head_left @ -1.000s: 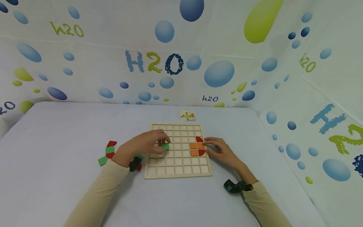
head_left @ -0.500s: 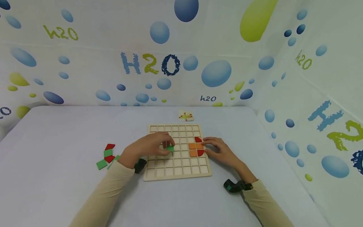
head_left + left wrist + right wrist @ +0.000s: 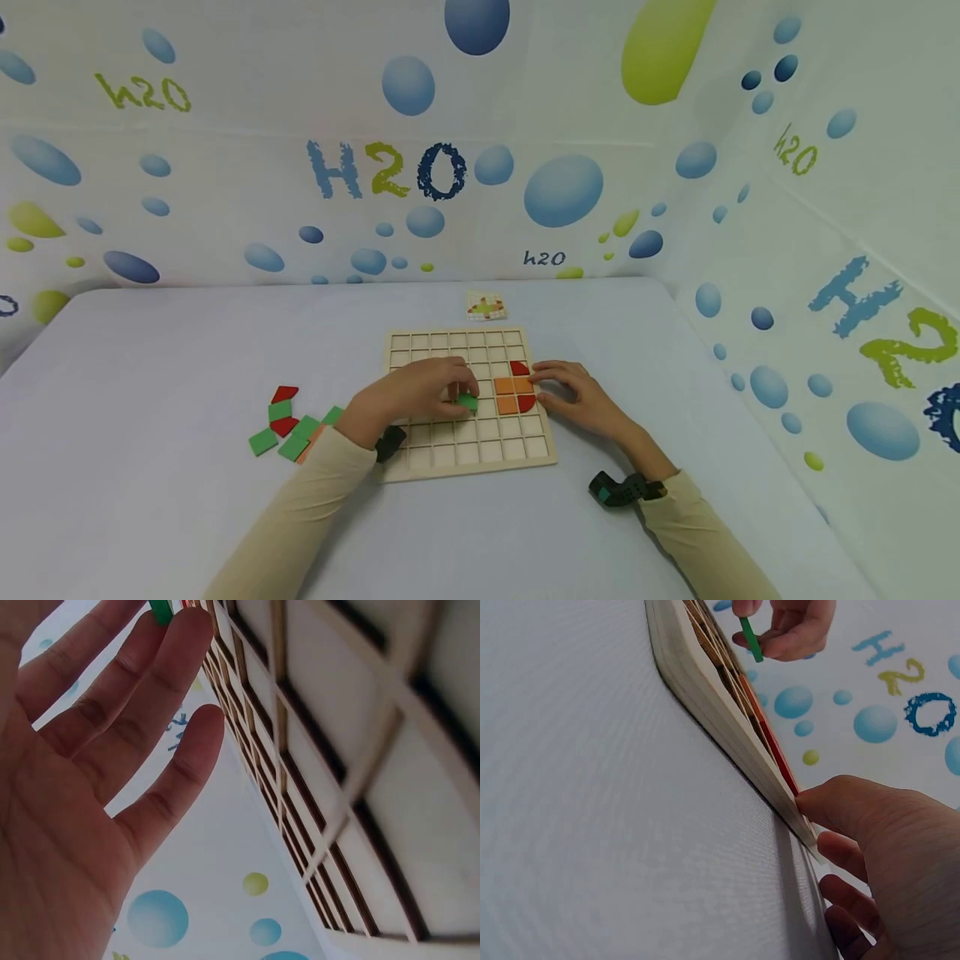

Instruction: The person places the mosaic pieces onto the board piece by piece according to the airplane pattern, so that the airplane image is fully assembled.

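A green square tile (image 3: 468, 402) is pinched between the thumb and fingertips of my left hand (image 3: 417, 392), held over the middle of the wooden grid board (image 3: 468, 455). In the right wrist view the green tile (image 3: 751, 639) is tilted on edge, raised above the grid. My right hand (image 3: 581, 396) rests at the board's right edge, thumb and fingers loosely bent. Its thumb tip (image 3: 810, 802) touches the rim beside a red tile (image 3: 780, 761). On the board's right side lie orange square tiles (image 3: 507, 405) and red rounded tiles (image 3: 527, 403).
Loose green tiles (image 3: 262, 442) and red tiles (image 3: 284, 394) lie left of the board, some partly hidden by the left sleeve (image 3: 300, 508). A small pattern card (image 3: 487, 307) lies behind the board. A printed curtain (image 3: 420, 167) rises behind the table.
My left hand has carried the green tile rightward across the board, toward the orange tiles. The right hand has kept its place at the edge. The head view has shifted slightly.
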`<state>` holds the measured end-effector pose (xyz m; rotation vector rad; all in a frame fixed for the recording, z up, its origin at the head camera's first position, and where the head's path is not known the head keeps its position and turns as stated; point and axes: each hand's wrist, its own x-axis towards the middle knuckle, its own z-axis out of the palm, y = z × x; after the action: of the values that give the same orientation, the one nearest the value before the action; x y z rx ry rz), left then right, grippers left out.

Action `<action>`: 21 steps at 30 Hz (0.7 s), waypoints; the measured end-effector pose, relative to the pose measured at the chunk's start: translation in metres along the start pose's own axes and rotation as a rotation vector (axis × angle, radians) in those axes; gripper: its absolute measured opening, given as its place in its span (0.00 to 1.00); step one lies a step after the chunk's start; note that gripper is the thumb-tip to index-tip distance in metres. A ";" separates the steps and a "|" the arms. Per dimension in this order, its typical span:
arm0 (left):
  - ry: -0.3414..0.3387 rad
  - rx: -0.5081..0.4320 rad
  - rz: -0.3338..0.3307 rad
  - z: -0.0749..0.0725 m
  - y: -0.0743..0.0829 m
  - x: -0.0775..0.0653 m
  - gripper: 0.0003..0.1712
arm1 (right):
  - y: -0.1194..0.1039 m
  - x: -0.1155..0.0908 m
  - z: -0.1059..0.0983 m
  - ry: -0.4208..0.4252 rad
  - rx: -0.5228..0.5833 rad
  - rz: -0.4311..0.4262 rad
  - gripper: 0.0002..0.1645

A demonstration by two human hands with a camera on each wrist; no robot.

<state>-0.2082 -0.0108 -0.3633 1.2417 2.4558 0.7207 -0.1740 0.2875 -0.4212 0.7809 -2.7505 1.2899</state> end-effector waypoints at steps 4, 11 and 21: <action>0.010 0.033 0.043 0.002 0.005 0.006 0.08 | 0.000 0.000 0.000 -0.003 0.005 0.012 0.18; 0.004 0.070 0.083 0.010 0.010 0.016 0.07 | 0.002 -0.001 0.001 0.000 0.008 0.014 0.18; -0.023 0.055 0.032 0.009 0.013 0.013 0.07 | -0.001 -0.001 0.000 -0.009 0.012 0.023 0.19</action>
<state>-0.2029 0.0090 -0.3646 1.3045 2.4575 0.6477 -0.1727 0.2877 -0.4209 0.7601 -2.7696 1.3119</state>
